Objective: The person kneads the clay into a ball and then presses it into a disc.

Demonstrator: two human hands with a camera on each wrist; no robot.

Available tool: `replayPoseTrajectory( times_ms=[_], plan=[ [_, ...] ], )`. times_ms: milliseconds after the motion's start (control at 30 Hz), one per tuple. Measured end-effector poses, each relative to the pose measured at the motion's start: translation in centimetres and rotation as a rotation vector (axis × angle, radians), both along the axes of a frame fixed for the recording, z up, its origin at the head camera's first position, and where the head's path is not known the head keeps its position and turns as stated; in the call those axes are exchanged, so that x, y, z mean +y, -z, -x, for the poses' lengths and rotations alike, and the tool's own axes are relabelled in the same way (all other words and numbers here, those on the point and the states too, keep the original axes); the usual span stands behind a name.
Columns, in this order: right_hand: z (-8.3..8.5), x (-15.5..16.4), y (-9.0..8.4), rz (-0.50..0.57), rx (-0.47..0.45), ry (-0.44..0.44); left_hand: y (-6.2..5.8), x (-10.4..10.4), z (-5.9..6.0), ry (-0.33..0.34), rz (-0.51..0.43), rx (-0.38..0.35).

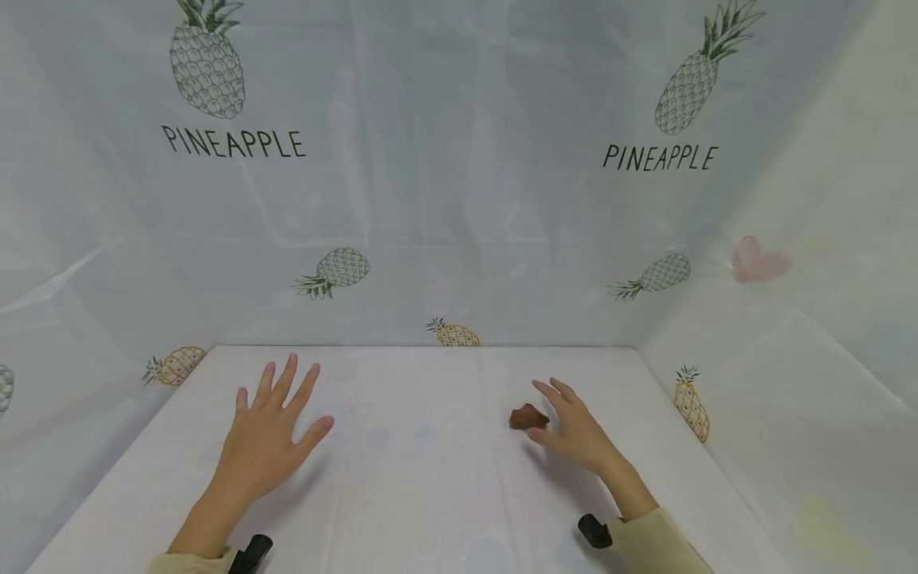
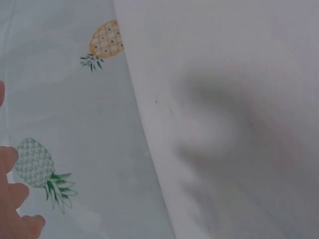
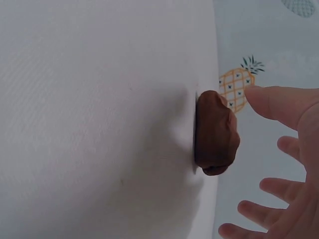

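Observation:
A small brown lump (image 1: pixel 527 417) lies on the white table (image 1: pixel 430 478), right of centre. My right hand (image 1: pixel 566 426) hovers just beside it with fingers spread and relaxed, thumb close to the lump but holding nothing. In the right wrist view the brown lump (image 3: pixel 215 133) stands by the thumb (image 3: pixel 281 105), with a small gap between them. My left hand (image 1: pixel 272 422) lies flat on the table at the left, fingers straight and splayed. The left wrist view catches only its fingertips (image 2: pixel 15 199) at the edge.
Pale cloth printed with pineapples (image 1: pixel 344 269) walls in the table at the back and both sides. A faint pink heart mark (image 1: pixel 756 261) shows on the right wall. Black wrist straps (image 1: pixel 594 530) sit at both cuffs.

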State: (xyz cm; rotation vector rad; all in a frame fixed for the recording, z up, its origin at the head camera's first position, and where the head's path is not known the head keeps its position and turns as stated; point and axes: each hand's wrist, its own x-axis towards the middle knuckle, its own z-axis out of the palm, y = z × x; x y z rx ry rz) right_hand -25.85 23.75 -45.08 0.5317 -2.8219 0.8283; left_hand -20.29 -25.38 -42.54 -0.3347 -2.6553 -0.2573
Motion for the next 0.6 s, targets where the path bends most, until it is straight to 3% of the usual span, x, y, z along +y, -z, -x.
replayPoseTrajectory(
  times_ms=[333,600],
  plan=[
    [1.5,-0.3,1.3,0.107,-0.056,-0.053,0.2,2.1,0.5,0.051,-0.096,-0.066],
    [2.1,0.2,1.8,0.266,-0.198,-0.051,0.5,3.0,0.8,0.072,-0.149,-0.082]
  ],
)
